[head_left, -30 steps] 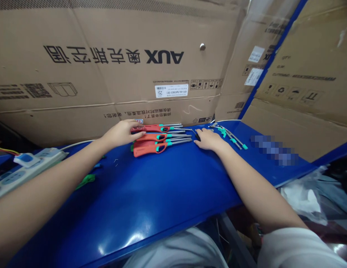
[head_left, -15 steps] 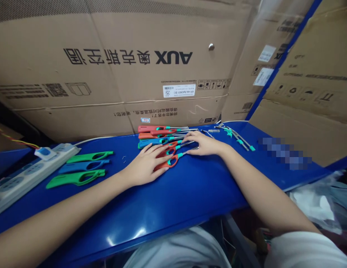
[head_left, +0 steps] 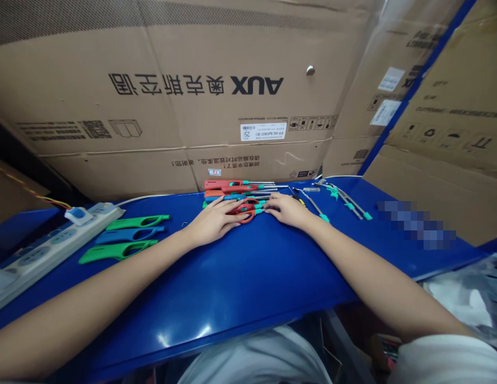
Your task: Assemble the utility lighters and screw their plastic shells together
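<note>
**Slip and Snag Hazards; Orientation of Parts**

1. Hazards. From my remote position I judge slippage the main risk: the red, orange and blue plastic long-necked lighters with bare metal barrels (head_left: 215, 184) lie bunched together, so uneven pressure from the left hand (head_left: 211, 224) could ride one handle over its neighbour. Snagging is the second: the right hand (head_left: 289, 210) is at the barrels, just beside a loose metal rod with a teal tip (head_left: 314, 206), and a wide finger sweep could catch it.

2. Location and orientation. The lighters lie near the far edge of the glossy blue tabletop (head_left: 252, 272). Their long axes run left to right, roughly parallel to that edge. Handles face the left edge; barrels point right. The nearest appear angled slightly, barrels toward the far edge.

3. Grip state. Left: palm down, fingers laid over the nearest handles; I cannot tell whether it clamps any. Right: fingers bent at the barrels; closure on them is unconfirmed.
</note>
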Motion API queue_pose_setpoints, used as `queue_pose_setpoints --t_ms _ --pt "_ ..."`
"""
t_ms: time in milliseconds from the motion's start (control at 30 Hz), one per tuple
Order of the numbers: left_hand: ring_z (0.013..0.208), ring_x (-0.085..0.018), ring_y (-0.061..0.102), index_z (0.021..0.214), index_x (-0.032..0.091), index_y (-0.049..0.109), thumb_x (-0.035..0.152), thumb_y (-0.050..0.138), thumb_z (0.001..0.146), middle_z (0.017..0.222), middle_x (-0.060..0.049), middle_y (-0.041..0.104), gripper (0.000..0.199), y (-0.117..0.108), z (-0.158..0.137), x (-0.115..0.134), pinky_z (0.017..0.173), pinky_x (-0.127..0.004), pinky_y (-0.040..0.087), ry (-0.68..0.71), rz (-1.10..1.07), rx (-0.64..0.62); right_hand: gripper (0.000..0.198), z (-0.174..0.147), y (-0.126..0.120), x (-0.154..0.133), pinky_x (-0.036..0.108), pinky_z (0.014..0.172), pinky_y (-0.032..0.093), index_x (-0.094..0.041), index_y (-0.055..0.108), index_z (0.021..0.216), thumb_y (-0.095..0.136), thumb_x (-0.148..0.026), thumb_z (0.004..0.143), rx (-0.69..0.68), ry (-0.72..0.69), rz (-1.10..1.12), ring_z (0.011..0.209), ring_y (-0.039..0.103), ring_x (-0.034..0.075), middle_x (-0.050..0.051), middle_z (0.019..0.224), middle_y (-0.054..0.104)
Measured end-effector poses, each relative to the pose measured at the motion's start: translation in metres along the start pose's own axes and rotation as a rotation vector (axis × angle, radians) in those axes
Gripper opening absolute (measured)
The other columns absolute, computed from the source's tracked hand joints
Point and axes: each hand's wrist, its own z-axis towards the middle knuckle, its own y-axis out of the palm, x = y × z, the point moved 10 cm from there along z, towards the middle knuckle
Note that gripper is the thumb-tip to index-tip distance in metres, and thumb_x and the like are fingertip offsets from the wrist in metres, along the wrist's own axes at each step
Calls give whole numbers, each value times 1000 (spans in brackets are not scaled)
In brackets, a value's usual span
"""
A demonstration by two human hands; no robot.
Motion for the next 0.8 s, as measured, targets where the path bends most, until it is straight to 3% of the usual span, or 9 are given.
queue_pose_setpoints --t_ms 133,333,633,800 --pt "142 -32 43 137 36 61 33 50 101 156 -8 46 38 -6 0 3 117 -59 30 17 34 15 19 0 0 -4 30 86 47 -16 72 106 58 -21 95 2 -6 14 97 62 19 8 104 68" --pt "144 -32 39 146 37 50 26 48 99 160 -7 39 48 -8 -6 8 117 -59 29 87 -15 1 16 -2 -3 -9 27 79 46 -16 69 105 62 -23 92 4 -22 26 84 61 17 5 91 68" --pt "143 -34 39 148 26 48 34 61 89 156 -13 42 62 -19 -17 0 119 -55 29 37 -24 25 38 -7 -4 -15 31 84 50 -20 58 128 61 -31 92 31 -13 -24 107 63 23 9 124 64" --pt "140 -33 43 146 28 50 38 59 91 152 -11 47 57 -45 -30 4 118 -54 30 19 -1 68 41 -10 -12 -21 33 86 51 -22 56 132 59 -35 93 46 -32 -36 110 63 24 9 131 61"
